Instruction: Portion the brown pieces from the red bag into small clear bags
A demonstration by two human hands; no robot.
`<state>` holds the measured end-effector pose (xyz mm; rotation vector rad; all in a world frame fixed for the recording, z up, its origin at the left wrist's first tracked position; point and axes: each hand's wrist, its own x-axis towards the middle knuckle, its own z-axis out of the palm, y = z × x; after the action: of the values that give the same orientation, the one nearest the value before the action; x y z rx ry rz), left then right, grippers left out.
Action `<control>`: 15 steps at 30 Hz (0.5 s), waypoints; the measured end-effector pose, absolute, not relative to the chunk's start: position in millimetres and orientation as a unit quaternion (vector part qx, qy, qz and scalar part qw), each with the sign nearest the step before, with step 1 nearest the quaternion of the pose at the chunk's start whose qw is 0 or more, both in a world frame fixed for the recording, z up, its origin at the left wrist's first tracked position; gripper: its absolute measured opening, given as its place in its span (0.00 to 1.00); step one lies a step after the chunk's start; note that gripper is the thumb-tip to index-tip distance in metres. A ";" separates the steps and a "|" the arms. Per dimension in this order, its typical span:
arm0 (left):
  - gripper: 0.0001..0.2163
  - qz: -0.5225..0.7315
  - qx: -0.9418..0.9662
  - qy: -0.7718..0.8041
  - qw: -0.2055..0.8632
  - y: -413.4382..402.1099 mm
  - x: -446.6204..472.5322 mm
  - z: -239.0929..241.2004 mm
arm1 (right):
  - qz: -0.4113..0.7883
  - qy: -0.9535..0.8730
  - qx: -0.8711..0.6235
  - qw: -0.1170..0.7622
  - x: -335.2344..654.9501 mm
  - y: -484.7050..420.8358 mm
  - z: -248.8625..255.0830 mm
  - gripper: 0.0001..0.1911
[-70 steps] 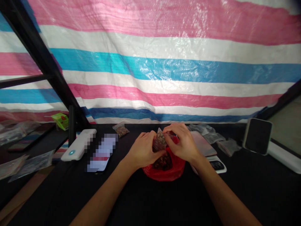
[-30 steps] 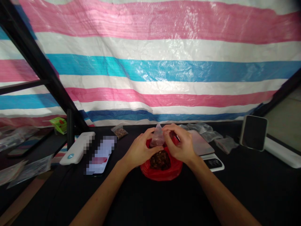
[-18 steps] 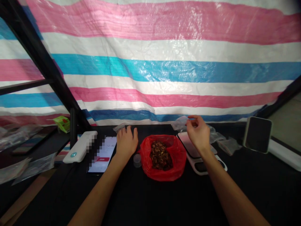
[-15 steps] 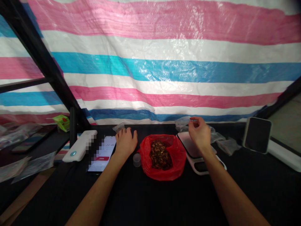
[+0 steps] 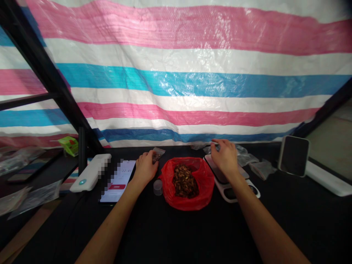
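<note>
Over the back of the digital scale (image 5: 228, 192) reaches my right hand (image 5: 224, 157), its thumb and index finger apart. Its fingertips are near thin clear plastic bags (image 5: 200, 145) behind the scale; whether they touch is unclear. My left hand (image 5: 145, 169) is closed beside the phone (image 5: 117, 187), and a small clear zip bag (image 5: 158, 154) with something brown inside sticks out at its thumb. Between my hands stands an open red plastic bag (image 5: 203, 187) holding many small brown oblong pieces (image 5: 184, 181). A small clear round cup (image 5: 157, 187) sits at its left.
A white oblong device (image 5: 92, 172) lies left of the phone. More clear bags (image 5: 262, 168) lie right of the scale, before an upright dark-screened device (image 5: 294, 156). Black frame posts (image 5: 59, 91) slant at the left, and striped sheeting (image 5: 176, 80) hangs behind the table.
The zip bag has shifted from behind my left fingers to beside the thumb. My right hand has gone from a pinch to spread fingers. The view has shifted slightly.
</note>
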<state>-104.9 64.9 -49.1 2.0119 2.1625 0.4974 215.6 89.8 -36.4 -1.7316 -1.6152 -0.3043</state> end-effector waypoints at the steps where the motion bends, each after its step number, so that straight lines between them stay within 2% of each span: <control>1: 0.19 0.165 0.673 0.717 0.074 65.6 -105.4 -49.9 | -0.115 -0.632 -0.674 0.365 214.8 89.1 -35.8 0.19; 8: 0.16 0.187 0.696 0.689 0.075 65.2 -105.6 -52.9 | -0.093 -0.727 -0.600 0.319 211.5 92.7 -35.0 0.15; 15: 0.15 0.185 0.703 0.684 0.067 64.9 -105.5 -54.3 | -0.073 -0.807 -0.563 0.163 206.0 101.0 -39.0 0.22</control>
<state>-105.5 64.9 -54.3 2.1173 2.0605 0.5590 206.0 101.0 -39.0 -1.6063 -2.3020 -0.2071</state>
